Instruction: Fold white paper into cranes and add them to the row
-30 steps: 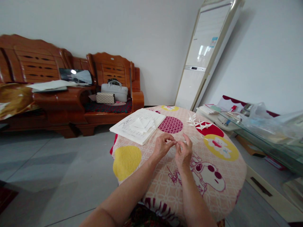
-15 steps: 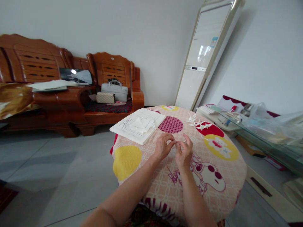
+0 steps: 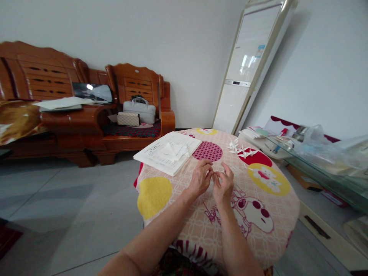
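Over the middle of a round table with a patterned cloth (image 3: 184,214), my left hand (image 3: 202,177) and my right hand (image 3: 223,183) meet at the fingertips. Both are closed in a pinch, thumb against finger. Whatever they pinch is too small and too covered by the fingers to make out. Beyond my right hand, several white folded paper cranes (image 3: 245,152) rest on the cloth. A stack of printed paper sheets (image 3: 152,153) lies past my left hand, with white folded paper (image 3: 173,151) on top.
To the right stands a glass-topped table (image 3: 322,168) bearing a plastic bag (image 3: 316,143), papers and small items. A tall air conditioner (image 3: 238,76) is behind the round table. Wooden armchairs (image 3: 135,82) with handbags (image 3: 140,111) line the left wall.
My left hand has shifted slightly, its fingers curling a little differently near the right fingertips. My right hand has barely moved. The paper cranes and the paper stack stay where they were.
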Demonstrator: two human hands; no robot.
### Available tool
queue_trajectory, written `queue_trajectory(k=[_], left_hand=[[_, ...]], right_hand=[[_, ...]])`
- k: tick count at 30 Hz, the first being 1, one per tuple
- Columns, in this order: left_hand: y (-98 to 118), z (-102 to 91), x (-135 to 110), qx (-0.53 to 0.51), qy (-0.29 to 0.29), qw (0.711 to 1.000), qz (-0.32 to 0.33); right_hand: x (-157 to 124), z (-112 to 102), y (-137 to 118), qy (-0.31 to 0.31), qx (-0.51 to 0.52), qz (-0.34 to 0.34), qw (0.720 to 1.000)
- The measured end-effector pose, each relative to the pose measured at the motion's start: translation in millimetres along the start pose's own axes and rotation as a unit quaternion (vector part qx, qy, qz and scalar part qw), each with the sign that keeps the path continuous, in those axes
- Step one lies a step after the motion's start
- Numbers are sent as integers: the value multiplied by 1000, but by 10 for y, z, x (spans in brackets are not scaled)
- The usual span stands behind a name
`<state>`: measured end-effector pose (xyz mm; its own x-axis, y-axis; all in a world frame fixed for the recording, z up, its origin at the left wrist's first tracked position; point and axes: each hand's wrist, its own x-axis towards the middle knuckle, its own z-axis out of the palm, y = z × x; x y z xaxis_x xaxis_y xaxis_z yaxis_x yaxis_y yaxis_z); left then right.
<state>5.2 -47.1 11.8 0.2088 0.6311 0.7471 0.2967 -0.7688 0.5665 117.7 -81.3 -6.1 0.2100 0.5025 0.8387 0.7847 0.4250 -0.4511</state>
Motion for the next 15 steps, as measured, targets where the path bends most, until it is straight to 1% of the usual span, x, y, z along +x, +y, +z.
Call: queue_trajectory(k=[5, 10, 15], left_hand=[[6, -17, 2, 9, -7, 1000, -4], [5, -34, 16, 35, -2, 999, -22], [2, -45, 15, 29, -3, 999, -29]], right_hand=[[1, -4, 2, -4, 1, 2, 1000], [5, -5, 31, 1, -3, 1, 1000], [2, 6, 34, 6, -5, 8, 1000]])
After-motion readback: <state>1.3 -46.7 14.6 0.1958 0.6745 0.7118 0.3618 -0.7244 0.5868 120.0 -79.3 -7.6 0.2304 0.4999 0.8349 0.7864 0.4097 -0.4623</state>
